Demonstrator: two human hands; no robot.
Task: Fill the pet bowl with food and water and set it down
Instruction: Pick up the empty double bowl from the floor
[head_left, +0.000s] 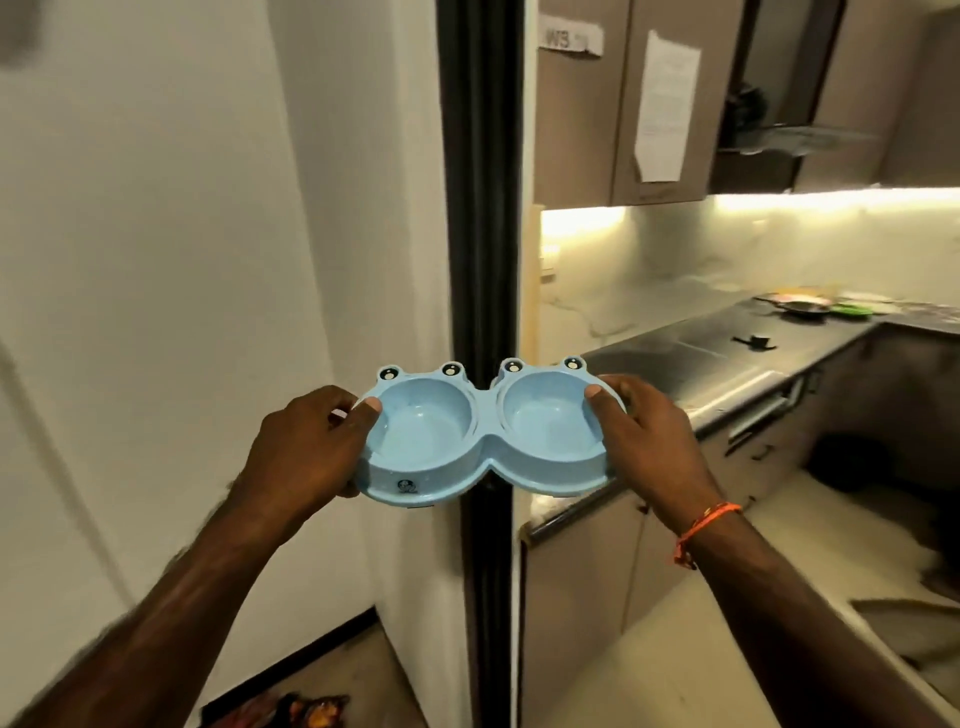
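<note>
Head view: we look forward and down over both forearms toward a doorway into a kitchen.
Wall: a white wall (156, 312) fills the left half of the view.
Door frame: a dark vertical door frame (480, 182) runs top to bottom at centre, directly behind the bowl.
Countertop: a dark countertop (727, 358) runs back along the right side, below wall cabinets (587, 130) lit from underneath; a sheet of paper (665, 109) hangs on one cabinet door.
Floor: we see a pale floor (675, 649) at lower right and a dark orange packet (306, 712) at the bottom edge, too blurred to identify.
Pet bowl: we hold a light blue double pet bowl (485, 441) level in the air at centre frame, clear of every surface. Both round compartments appear empty. Two pairs of frog-style eyes stand on its far rim.
Left hand: the left hand (306, 447) grips the left end of the bowl, thumb over the rim of the left compartment and fingers curled underneath.
Right hand: the right hand (644, 441) grips the right end in the same way, thumb on the rim of the right compartment.
Wrist band: an orange thread band (704, 525) circles the right wrist.
</note>
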